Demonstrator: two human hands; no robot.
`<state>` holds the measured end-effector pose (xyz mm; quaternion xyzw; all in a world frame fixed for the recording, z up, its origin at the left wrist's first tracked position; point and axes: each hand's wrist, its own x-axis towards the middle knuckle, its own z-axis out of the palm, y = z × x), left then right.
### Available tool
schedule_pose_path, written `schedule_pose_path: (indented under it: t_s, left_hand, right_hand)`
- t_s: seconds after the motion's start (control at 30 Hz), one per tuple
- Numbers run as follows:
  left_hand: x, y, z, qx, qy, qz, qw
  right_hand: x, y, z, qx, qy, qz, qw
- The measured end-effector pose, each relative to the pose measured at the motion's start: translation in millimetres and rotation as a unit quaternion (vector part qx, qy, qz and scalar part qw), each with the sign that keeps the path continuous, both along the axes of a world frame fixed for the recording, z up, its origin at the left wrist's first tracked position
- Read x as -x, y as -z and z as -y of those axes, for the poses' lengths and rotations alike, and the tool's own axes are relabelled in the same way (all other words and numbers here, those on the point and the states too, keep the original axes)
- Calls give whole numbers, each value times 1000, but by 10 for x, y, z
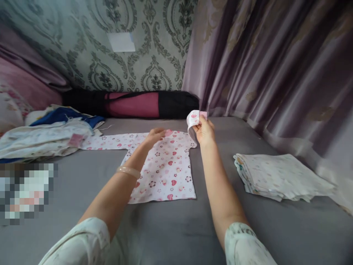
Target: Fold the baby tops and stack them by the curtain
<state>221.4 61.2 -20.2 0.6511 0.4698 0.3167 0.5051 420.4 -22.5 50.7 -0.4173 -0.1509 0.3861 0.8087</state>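
One right-hand grip [205, 130] firmly pinches a patterned sleeve [193, 117].

Soft, rather dim light covers the printed top [171, 169], its source hard to tell. Right of the top, the curtain [264, 55] has satiny highlights between dark folds. Faint, diffuse shadows cross the gray sheet [171, 224] below the top. The left hand [154, 136] at the top's neckline looks blurred; left of the top, coarse pixelation obscures a patch [29, 195].
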Motion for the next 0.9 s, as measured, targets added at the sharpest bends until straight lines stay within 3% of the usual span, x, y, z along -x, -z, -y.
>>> schedule_pose_path:
  t_s: [0.1, 0.23, 0.3, 0.4, 0.47, 0.57, 0.67, 0.9]
  left_hand:
    - [300, 42, 49, 86, -82, 102, 988]
    - [465, 106, 156, 143, -112, 175, 968]
    - [473, 132, 186, 153, -107, 189, 964]
    - [464, 164, 192, 134, -81, 166, 974]
    - [467, 178, 196, 98, -73, 119, 985]
    - [487, 169, 236, 45, -87, 40, 994]
    - [500, 121, 299, 8, -66, -13, 998]
    - [447, 109, 264, -73, -32, -46, 996]
  right_hand:
    - [171, 59, -62, 17, -26, 7, 999]
    - [510, 211, -109, 40, -77, 47, 995]
    - [690, 325, -95, 43, -154, 90, 983]
    - [868, 494, -45, 68, -309, 151, 937]
    - [882, 558, -18, 98, -352, 163, 916]
    - [731, 536, -11, 121, -342, 152, 919]
    - [454, 415, -13, 119, -289, 131, 941]
    - [-84, 200, 106, 132, -163, 116, 971]
